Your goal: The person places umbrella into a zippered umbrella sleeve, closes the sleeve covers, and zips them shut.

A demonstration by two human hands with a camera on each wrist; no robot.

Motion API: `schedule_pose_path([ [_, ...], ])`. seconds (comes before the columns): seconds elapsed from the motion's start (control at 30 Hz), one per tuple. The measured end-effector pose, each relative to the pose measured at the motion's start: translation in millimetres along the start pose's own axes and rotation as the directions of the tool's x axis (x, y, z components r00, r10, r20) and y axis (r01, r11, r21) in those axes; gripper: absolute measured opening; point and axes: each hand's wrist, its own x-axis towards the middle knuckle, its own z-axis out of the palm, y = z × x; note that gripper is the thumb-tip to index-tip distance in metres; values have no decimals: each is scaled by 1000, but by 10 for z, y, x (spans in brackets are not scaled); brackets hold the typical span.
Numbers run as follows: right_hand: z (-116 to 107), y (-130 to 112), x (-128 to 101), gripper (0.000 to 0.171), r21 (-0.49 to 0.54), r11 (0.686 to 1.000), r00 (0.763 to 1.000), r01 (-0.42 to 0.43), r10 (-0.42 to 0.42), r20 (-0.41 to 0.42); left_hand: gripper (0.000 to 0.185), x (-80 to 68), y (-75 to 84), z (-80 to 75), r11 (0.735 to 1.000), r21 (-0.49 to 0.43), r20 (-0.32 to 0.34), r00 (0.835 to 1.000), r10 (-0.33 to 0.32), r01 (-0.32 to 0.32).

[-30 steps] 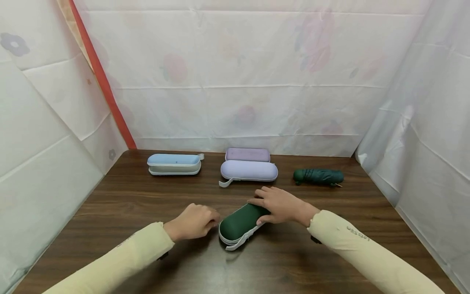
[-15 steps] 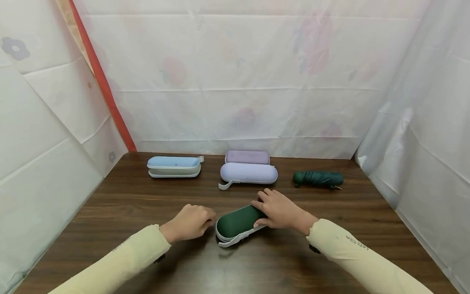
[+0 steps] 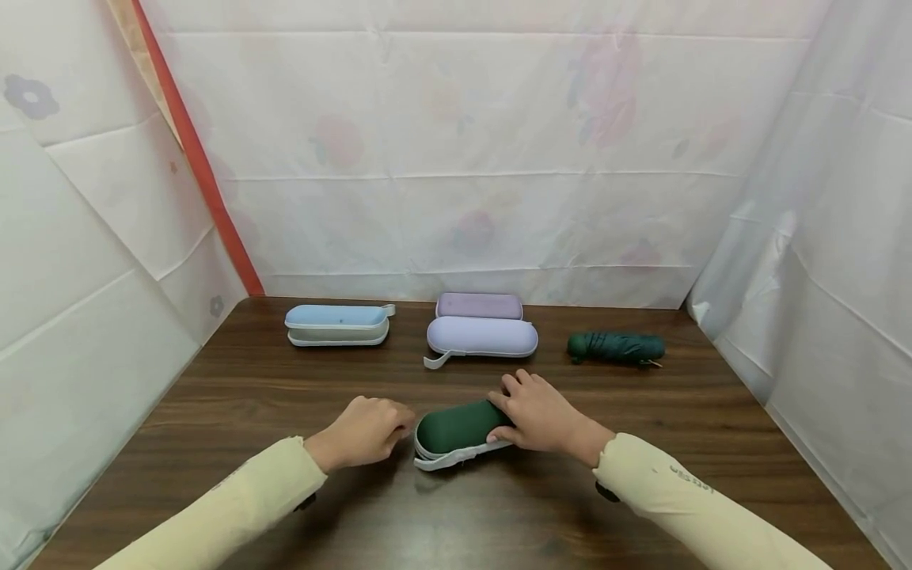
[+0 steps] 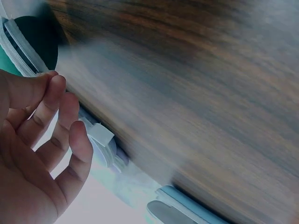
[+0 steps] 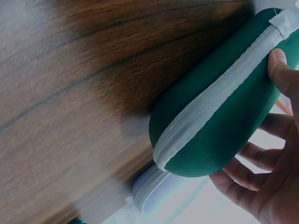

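A green zip case (image 3: pixel 456 427) with a pale zipper band and a whitish strap (image 3: pixel 445 459) lies on the dark wood table. My right hand (image 3: pixel 537 419) grips its right end, thumb on the near side and fingers over the far side; the right wrist view shows the thumb (image 5: pixel 278 63) against the green shell. At the opposite end is my left hand (image 3: pixel 366 431), fingers bent. In the left wrist view, its thumb and forefinger (image 4: pixel 53 84) pinch together at the zipper edge of the case (image 4: pixel 42 37); the zipper pull between them is mostly hidden.
Behind the green case lie a lavender case (image 3: pixel 482 336) with a strap and a purple case (image 3: pixel 479 305). A light blue case (image 3: pixel 336 324), its lid gaping, is at the back left. A folded dark green umbrella (image 3: pixel 616 347) lies at the back right. Patterned white sheets (image 3: pixel 456 142) surround the table.
The green case has turned so its left end swings away from me and slightly left. My left hand has shifted a little left alongside it; the right hand keeps its grip.
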Motion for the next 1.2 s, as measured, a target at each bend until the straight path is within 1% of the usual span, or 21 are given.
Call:
schedule_pose_path([
  [0.07, 7, -8, 7, 60, -8, 1000, 1000, -17, 17, -3, 26, -22, 0, -10, 1000, -25, 4, 1000, -7, 7],
  [0.23, 18, -42, 13, 60, -25, 998, 998, -62, 61, -13, 26, -53, 31, -11, 998, -56, -15, 1000, -9, 8],
  [0.37, 12, -88, 15, 60, -27, 995, 995, -99, 98, -28, 26, -49, 86, 1, 999, -38, -40, 999, -11, 9],
  [0.47, 6, -112, 18, 59, -20, 993, 992, -118, 117, -36, 23, -31, 153, 11, 1000, 1, -55, 998, -6, 6],
  [0.6, 2, -133, 20, 59, -17, 991, 991, -130, 129, -36, 22, 3, 258, 45, 999, 32, -57, 998, -2, 4],
  [0.8, 1, -162, 26, 61, -31, 990, 990, -138, 137, -38, 31, 66, 398, 105, 1000, 22, -51, 999, -17, 19],
  [0.93, -5, -173, 28, 62, -37, 989, 990, -140, 138, -38, 33, 93, 451, 117, 999, 30, -46, 998, -36, 38],
  [1.0, -12, -165, 21, 63, -39, 989, 990, -141, 140, -32, 30, 96, 453, 109, 998, 43, -50, 998, -37, 39],
  [1.1, -26, -121, -9, 64, -10, 992, 992, -129, 129, -4, 24, 80, 424, 77, 998, 39, -46, 998, -44, 45],
  [1.17, -30, -60, -51, 64, 44, 993, 994, -107, 106, 35, 20, 62, 391, 52, 997, 28, -53, 996, -65, 67],
  [1.2, -36, -21, -81, 64, 86, 991, 994, -98, 93, 60, 20, 54, 374, 39, 996, 16, -57, 995, -87, 88],
])
